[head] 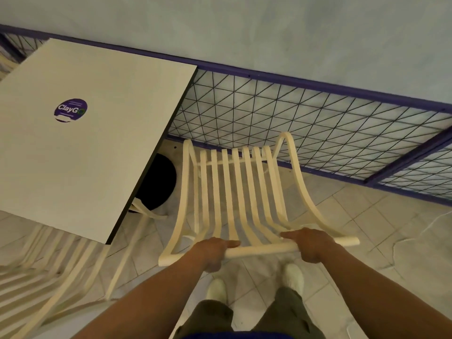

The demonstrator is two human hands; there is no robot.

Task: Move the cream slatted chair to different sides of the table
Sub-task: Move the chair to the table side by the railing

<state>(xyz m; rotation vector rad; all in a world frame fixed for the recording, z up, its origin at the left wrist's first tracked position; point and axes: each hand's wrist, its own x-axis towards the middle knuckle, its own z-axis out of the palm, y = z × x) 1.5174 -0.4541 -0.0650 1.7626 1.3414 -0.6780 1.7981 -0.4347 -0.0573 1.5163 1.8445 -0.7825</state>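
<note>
A: What is at the far left?
B: At the lower left there is a second chair (49, 277), also cream and slatted, a little blurred. It is partly under the near corner of the table (102, 148). The table has a pale square top, and on it is a round purple sticker (71, 110) with the word "ClayGo".

A: And under the table?
B: Below its right edge I see a round black base (160, 182) on the floor (367, 231).

A: Where is the cream slatted chair?
B: The cream slatted chair (234, 192) is just beside the right edge of the table, in front of the person. Its back is toward the person and its seat points to the wire railing (305, 123). The legs are mostly hidden, so I cannot tell if it touches the floor.

A: How do the hands hold it?
B: Both are on the top rail of the backrest. The left hand (212, 253) grips the rail left of the middle, with fingers curled round it and one finger lying along it. The right hand (309, 243) grips the same rail more to the right, with fingers wrapped over it. Below the hands, two white shoes (293, 275) stand on the light tiles.

A: What is further right?
B: The railing has a purple frame and runs along a pale wall (318, 33).
</note>
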